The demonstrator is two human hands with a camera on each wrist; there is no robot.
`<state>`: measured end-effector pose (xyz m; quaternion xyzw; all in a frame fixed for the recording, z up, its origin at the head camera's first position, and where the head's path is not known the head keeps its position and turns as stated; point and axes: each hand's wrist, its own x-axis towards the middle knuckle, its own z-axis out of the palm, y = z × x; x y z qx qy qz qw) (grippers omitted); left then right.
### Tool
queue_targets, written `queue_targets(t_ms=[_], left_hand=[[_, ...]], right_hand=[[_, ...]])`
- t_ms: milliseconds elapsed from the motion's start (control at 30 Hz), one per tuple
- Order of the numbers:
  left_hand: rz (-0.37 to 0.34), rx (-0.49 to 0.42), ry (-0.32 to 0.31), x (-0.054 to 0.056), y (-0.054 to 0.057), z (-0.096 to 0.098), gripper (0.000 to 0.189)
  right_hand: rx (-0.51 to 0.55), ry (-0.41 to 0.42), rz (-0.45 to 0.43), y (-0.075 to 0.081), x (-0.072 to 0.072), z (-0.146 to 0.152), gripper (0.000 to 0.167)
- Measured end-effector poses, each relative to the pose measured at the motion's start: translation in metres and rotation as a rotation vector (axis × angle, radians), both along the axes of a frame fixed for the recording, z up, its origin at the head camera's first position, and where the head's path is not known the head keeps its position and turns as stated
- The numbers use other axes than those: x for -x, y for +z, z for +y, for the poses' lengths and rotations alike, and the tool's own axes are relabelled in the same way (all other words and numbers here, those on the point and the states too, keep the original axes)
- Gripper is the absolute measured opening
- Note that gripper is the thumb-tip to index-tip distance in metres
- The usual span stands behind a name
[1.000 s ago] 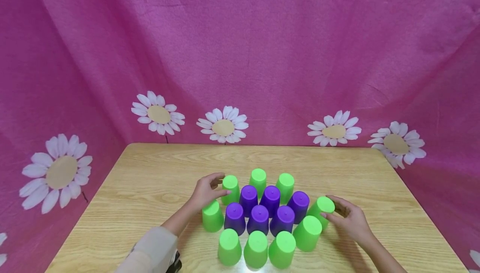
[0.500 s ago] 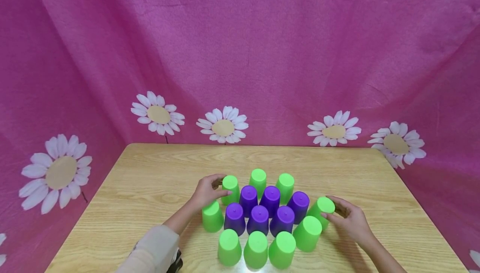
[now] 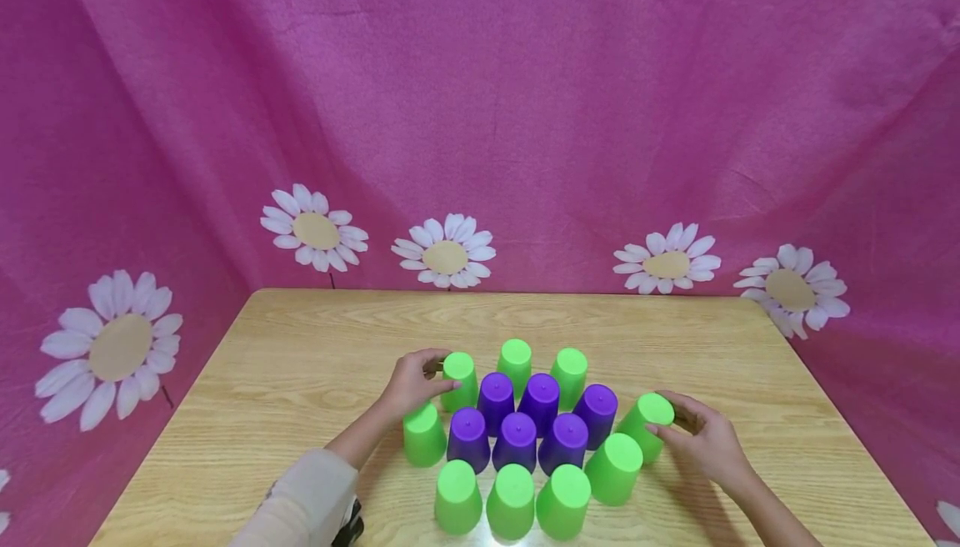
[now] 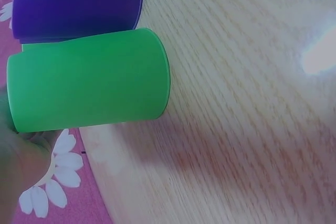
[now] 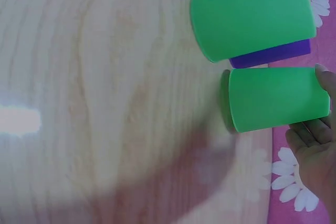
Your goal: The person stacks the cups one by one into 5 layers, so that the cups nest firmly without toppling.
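Upside-down green and purple plastic cups stand in a cluster. My left hand [image 3: 408, 384] holds the back-left green cup [image 3: 460, 382] between thumb and fingers. In the left wrist view, a nearer green cup [image 4: 89, 80] hides much of that hand [image 4: 26, 156]. On the right, my right hand [image 3: 708, 443] grips the outermost green cup [image 3: 647, 428] near its upturned base. That same cup [image 5: 278, 98] leans a little in the right wrist view, with a dark band along its rim; whether it touches the table I cannot tell. Several purple cups [image 3: 518, 440] fill the middle of the cluster.
Three green cups [image 3: 511, 504] form the front row, with another green cup [image 3: 614, 469] just right of them. Two more green cups [image 3: 514, 366] stand at the back. The wooden table [image 3: 315, 338] meets a pink flowered cloth [image 3: 480, 113] behind.
The green cup in my right hand has shifted slightly to the right, away from the purple cups. My left hand and the other cups look unchanged.
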<state>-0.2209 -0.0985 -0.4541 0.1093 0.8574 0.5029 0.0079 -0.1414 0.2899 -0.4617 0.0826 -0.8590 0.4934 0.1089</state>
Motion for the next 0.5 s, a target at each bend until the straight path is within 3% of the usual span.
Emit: queue_targets(t_ms=[500], left_hand=[[0.012, 0.024, 0.027, 0.007, 0.002, -0.009, 0.042]], right_hand=[[-0.111, -0.01, 0.003, 0.034, 0.012, 0.013, 0.044]])
